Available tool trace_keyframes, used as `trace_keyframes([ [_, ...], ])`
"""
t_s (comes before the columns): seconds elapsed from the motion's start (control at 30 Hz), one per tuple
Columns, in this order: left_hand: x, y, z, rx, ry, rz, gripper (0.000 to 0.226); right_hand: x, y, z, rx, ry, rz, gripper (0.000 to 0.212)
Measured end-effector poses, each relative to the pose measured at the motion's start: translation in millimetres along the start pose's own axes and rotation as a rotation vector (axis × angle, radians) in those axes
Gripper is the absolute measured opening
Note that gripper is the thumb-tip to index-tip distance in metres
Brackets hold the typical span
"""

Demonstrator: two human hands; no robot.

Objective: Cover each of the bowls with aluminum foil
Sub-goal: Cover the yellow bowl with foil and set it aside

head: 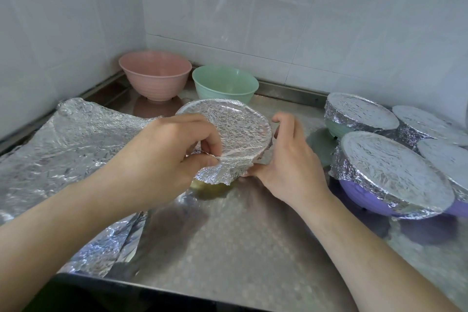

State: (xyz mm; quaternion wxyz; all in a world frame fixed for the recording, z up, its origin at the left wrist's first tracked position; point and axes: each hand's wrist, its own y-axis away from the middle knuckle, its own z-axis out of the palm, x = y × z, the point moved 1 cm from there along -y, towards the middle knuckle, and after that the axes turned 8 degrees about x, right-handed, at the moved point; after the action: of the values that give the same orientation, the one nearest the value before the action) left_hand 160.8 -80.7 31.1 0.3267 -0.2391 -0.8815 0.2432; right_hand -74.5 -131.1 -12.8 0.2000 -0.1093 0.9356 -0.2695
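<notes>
Bowl being wrapped (202, 186): almost wholly hidden under its foil sheet (228, 126) and the two hands; only a yellowish sliver of its base shows below the foil at 6 o'clock. Colour uncertain beyond that. It sits at the centre of the steel counter (228, 248), mouth tilted up and away from the camera; round, so no long axis. The foil is drawn flat over the mouth, with a loose crumpled flap hanging at the near edge.

Left hand (172, 149): fingers curled, thumb and fingers pinching a fold of foil at the near rim. Right hand (288, 159): cupped against the bowl's side at 3 o'clock, thumb toward the flap, fingers bent round the far side; fingertips partly hidden, so cannot tell exactly what they press.

At 12 o'clock, touching distance behind: uncovered green bowl (225, 82), its near wall blocked by the foil. At 11 o'clock in the corner: uncovered pink bowl (155, 76). At 9 o'clock: spare foil sheets (63, 144) lying flat, partly under the left forearm, reaching the counter's front edge. At 3 o'clock: a cluster of covered bowls, foil on each; a green one (359, 116) behind, a purple one (387, 175) in front, and two more cut off by the right frame edge.
</notes>
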Motion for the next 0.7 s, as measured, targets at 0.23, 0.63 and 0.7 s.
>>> trace_keyframes([
  [0.23,-5.9,1.2,-5.5,0.041,-0.054,0.025,0.03,5.3,6.7,-24.3,-0.001,-0.308,-0.149,0.083],
  [0.63,-1.9,8.5,11.4,0.146,-0.255,0.084,0.047,-11.5,9.6,-19.5,0.142,-0.446,-0.381,0.024],
  [0.7,-1.9,8.7,12.3,0.152,-0.255,0.074,0.05,-11.7,9.1,-20.5,0.156,-0.457,-0.387,0.021],
])
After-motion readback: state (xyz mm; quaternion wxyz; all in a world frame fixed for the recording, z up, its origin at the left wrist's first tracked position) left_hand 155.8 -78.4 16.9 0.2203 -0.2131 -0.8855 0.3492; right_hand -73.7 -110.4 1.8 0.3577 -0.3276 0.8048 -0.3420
